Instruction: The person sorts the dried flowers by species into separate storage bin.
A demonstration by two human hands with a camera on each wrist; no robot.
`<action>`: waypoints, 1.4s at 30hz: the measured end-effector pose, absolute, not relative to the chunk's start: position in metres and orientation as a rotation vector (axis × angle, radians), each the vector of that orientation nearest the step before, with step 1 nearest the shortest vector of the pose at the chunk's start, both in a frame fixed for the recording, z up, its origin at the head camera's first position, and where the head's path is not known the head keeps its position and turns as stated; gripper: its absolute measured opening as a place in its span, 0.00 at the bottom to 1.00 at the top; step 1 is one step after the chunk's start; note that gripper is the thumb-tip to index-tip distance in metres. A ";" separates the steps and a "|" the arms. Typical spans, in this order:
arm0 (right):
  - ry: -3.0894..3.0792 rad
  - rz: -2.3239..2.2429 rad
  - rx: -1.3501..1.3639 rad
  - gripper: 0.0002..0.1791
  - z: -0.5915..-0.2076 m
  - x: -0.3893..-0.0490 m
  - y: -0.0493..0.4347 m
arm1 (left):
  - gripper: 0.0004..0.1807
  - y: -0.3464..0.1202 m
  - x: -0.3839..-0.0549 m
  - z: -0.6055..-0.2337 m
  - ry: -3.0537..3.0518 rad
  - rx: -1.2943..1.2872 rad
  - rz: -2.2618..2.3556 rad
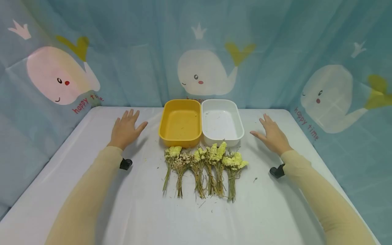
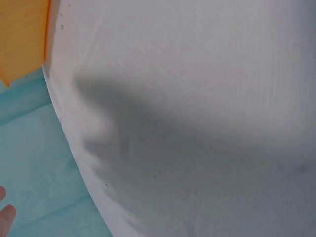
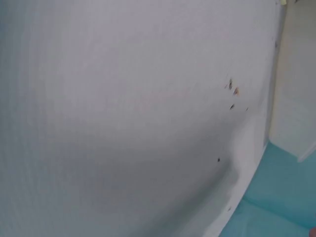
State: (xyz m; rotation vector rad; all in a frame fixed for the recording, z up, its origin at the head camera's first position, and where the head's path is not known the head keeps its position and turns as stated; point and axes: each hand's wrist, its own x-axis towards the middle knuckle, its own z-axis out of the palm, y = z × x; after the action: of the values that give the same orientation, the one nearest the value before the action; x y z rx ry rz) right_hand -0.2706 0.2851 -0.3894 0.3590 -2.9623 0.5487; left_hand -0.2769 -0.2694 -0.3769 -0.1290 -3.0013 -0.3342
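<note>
Yellow and cream heads are borne by the dried flower bunches (image 1: 215, 157), about six in all, which are laid in a loose row on the white table (image 1: 147, 204). Their heads are turned toward two trays, their stems toward the person. One browner bunch (image 1: 181, 163) is seen second from the left. Behind the row, the yellow tray (image 1: 180, 124) and the white tray (image 1: 221, 124) are set side by side; whether the nearest heads are touched by their rims cannot be told.

Nothing is gripped. The left hand (image 1: 124, 131) is held with fingers spread, well to the left of the yellow tray; the right hand (image 1: 273, 135) is held likewise, to the right of the white one. Beneath both, shadows are cast on the cloth.

No work with the bunches is judged to be under way: none is seen in either tray, only small specks, and the whole row is left to be handled.
</note>
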 end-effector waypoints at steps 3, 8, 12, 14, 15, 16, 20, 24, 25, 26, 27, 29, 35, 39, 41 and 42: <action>-2.970 0.564 0.350 0.52 -0.387 -0.268 0.282 | 0.46 -0.266 -0.276 -0.374 -2.990 -0.161 -0.344; -2.968 0.616 0.347 0.53 -0.380 -0.260 0.278 | 0.46 -0.261 -0.272 -0.371 -2.995 -0.178 -0.362; -2.966 0.707 0.331 0.53 -0.375 -0.252 0.270 | 0.46 -0.260 -0.269 -0.371 -2.994 -0.167 -0.424; -2.960 0.749 0.327 0.54 -0.376 -0.247 0.267 | 0.46 -0.258 -0.267 -0.371 -2.992 -0.157 -0.454; -2.955 0.767 0.323 0.54 -0.377 -0.244 0.265 | 0.46 -0.257 -0.266 -0.372 -2.992 -0.153 -0.467; -2.949 0.781 0.324 0.54 -0.377 -0.241 0.263 | 0.46 -0.256 -0.266 -0.373 -2.992 -0.150 -0.483; -2.942 0.791 0.341 0.53 -0.378 -0.229 0.256 | 0.47 -0.254 -0.263 -0.376 -2.991 -0.133 -0.542; -2.955 0.804 0.366 0.52 -0.377 -0.217 0.250 | 0.48 -0.252 -0.260 -0.376 -2.993 -0.124 -0.624; -2.956 0.813 0.375 0.52 -0.376 -0.214 0.249 | 0.48 -0.251 -0.259 -0.376 -2.995 -0.124 -0.644; -2.954 0.820 0.386 0.51 -0.375 -0.212 0.248 | 0.49 -0.250 -0.259 -0.376 -2.996 -0.125 -0.667; -2.952 0.830 0.395 0.51 -0.375 -0.210 0.248 | 0.49 -0.249 -0.258 -0.376 -2.995 -0.125 -0.689; -2.941 0.856 0.407 0.49 -0.374 -0.206 0.248 | 0.49 -0.246 -0.258 -0.376 -2.999 -0.128 -0.731; -2.879 0.958 0.433 0.47 -0.381 -0.198 0.246 | 0.49 -0.236 -0.255 -0.377 -2.995 -0.138 -0.878; -2.824 0.993 0.463 0.46 -0.386 -0.193 0.243 | 0.47 -0.230 -0.252 -0.379 -2.962 -0.152 -1.001; -2.809 0.998 0.462 0.46 -0.386 -0.191 0.241 | 0.46 -0.227 -0.251 -0.379 -2.948 -0.149 -1.040; -2.806 1.002 0.455 0.46 -0.386 -0.190 0.240 | 0.46 -0.226 -0.251 -0.379 -2.943 -0.145 -1.052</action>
State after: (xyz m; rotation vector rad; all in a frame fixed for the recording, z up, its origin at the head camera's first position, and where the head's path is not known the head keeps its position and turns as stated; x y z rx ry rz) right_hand -0.1900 0.2400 -0.3861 0.4553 -2.8060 1.0018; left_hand -0.2510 -0.2265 -0.3792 -0.1454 -2.9430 -1.0523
